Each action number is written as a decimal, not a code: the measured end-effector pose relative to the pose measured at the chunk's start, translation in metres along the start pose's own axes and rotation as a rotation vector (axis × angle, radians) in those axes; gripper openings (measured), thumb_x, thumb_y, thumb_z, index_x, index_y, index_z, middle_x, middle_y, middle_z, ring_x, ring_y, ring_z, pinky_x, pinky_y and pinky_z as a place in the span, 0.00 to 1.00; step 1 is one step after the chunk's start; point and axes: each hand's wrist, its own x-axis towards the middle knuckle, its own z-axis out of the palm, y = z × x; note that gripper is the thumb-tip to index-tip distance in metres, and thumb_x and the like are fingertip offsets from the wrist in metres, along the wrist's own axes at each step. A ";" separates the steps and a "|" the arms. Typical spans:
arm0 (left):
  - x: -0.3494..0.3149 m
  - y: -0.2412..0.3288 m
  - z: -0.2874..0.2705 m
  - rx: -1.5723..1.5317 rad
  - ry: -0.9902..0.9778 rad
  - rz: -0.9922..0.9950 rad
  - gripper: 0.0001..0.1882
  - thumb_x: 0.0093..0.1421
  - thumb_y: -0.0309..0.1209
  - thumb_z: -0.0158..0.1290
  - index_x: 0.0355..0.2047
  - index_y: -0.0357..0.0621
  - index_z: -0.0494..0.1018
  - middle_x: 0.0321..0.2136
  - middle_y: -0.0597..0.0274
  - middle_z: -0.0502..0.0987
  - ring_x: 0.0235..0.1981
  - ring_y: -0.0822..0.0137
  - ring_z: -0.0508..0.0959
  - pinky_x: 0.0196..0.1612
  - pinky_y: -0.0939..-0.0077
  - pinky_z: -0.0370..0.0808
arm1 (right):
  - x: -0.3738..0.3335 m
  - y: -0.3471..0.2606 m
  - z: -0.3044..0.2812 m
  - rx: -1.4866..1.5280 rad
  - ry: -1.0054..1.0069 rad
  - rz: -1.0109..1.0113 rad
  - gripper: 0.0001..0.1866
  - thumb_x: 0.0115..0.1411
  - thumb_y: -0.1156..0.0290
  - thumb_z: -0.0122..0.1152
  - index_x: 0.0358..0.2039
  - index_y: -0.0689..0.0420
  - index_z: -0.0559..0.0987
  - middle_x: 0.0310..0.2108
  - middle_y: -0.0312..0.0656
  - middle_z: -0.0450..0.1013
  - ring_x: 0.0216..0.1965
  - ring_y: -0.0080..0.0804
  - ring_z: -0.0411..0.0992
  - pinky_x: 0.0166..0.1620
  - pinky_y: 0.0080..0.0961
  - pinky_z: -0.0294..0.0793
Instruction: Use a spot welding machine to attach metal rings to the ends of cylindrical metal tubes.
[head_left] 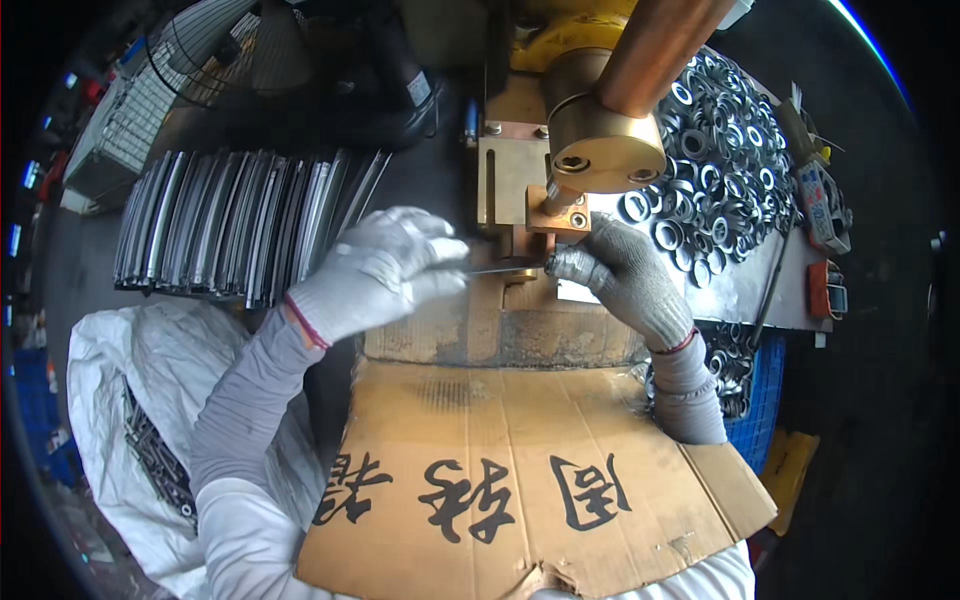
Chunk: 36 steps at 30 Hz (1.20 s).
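Note:
My left hand point(385, 265), in a grey-white knit glove, is left of the press-like machine, slightly blurred. Between its thumb and fingers runs a thin metal strip point(495, 269), which reaches right to the copper-coloured lower block point(520, 272). My right hand point(630, 275), gloved too, is closed at the right side of that block, thumb and fingertips together. What they pinch is too small and hidden to make out. Just above is the upper copper block point(560, 212), fixed under a brass-coloured cylinder head point(605, 140).
Many curved metal strips point(225, 225) stand in a row at left. A large heap of metal rings point(715, 150) covers the right table point(780, 285). Cardboard point(480, 430) with dark brush marks lies over my lap. A white sack point(150, 350) holds metal pieces; a blue crate point(760, 390) stands lower right.

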 end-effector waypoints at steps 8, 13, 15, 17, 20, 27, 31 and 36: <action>-0.064 -0.077 0.065 0.547 0.186 -0.380 0.32 0.88 0.59 0.61 0.71 0.47 0.91 0.80 0.57 0.84 0.86 0.43 0.74 0.95 0.34 0.60 | 0.002 0.004 0.015 0.075 0.057 -0.097 0.31 0.81 0.58 0.87 0.76 0.61 0.90 0.61 0.49 0.94 0.62 0.36 0.89 0.68 0.40 0.89; -0.057 -0.050 0.039 0.481 0.131 -0.489 0.39 0.86 0.64 0.62 0.76 0.42 0.88 0.83 0.49 0.81 0.89 0.41 0.71 0.96 0.32 0.57 | 0.002 -0.001 0.016 0.106 0.057 -0.035 0.30 0.82 0.60 0.86 0.76 0.62 0.90 0.62 0.50 0.93 0.62 0.35 0.89 0.69 0.40 0.89; -0.062 -0.056 0.039 0.526 0.144 -0.572 0.44 0.86 0.66 0.62 0.80 0.38 0.85 0.85 0.43 0.78 0.91 0.38 0.68 0.97 0.29 0.52 | 0.001 0.000 0.016 0.088 0.053 -0.031 0.30 0.82 0.60 0.86 0.76 0.63 0.90 0.62 0.49 0.93 0.62 0.34 0.89 0.69 0.40 0.89; -0.060 -0.053 0.038 0.476 0.156 -0.554 0.42 0.87 0.63 0.62 0.82 0.39 0.83 0.88 0.42 0.75 0.93 0.38 0.66 0.98 0.30 0.50 | 0.001 0.004 0.016 0.069 0.051 -0.025 0.30 0.82 0.60 0.86 0.76 0.63 0.89 0.63 0.49 0.93 0.62 0.34 0.89 0.69 0.40 0.89; -0.056 -0.051 0.044 0.418 0.080 -0.555 0.37 0.87 0.57 0.64 0.84 0.45 0.82 0.89 0.46 0.75 0.94 0.39 0.65 0.99 0.31 0.49 | 0.001 0.007 0.018 0.144 0.072 -0.029 0.31 0.82 0.61 0.87 0.77 0.63 0.89 0.63 0.48 0.93 0.62 0.33 0.88 0.69 0.39 0.89; -0.060 -0.065 0.050 0.399 0.317 -0.455 0.31 0.86 0.56 0.64 0.67 0.41 0.92 0.79 0.56 0.84 0.90 0.45 0.71 0.97 0.33 0.55 | 0.004 0.001 0.014 0.207 0.032 0.020 0.34 0.82 0.62 0.87 0.80 0.64 0.87 0.64 0.48 0.93 0.63 0.31 0.87 0.72 0.38 0.88; -0.061 -0.082 0.053 0.324 0.294 -0.439 0.27 0.84 0.52 0.69 0.64 0.41 0.92 0.70 0.51 0.90 0.81 0.45 0.80 0.94 0.33 0.63 | 0.003 0.006 0.016 0.179 0.039 0.060 0.35 0.82 0.63 0.87 0.81 0.65 0.85 0.66 0.47 0.93 0.64 0.30 0.87 0.72 0.38 0.88; -0.054 -0.073 0.039 -0.008 0.480 -0.726 0.23 0.82 0.48 0.73 0.60 0.40 0.93 0.61 0.51 0.93 0.69 0.45 0.88 0.87 0.44 0.73 | 0.003 0.004 0.015 0.222 0.018 0.052 0.35 0.81 0.64 0.88 0.82 0.65 0.85 0.66 0.46 0.93 0.64 0.29 0.87 0.71 0.36 0.89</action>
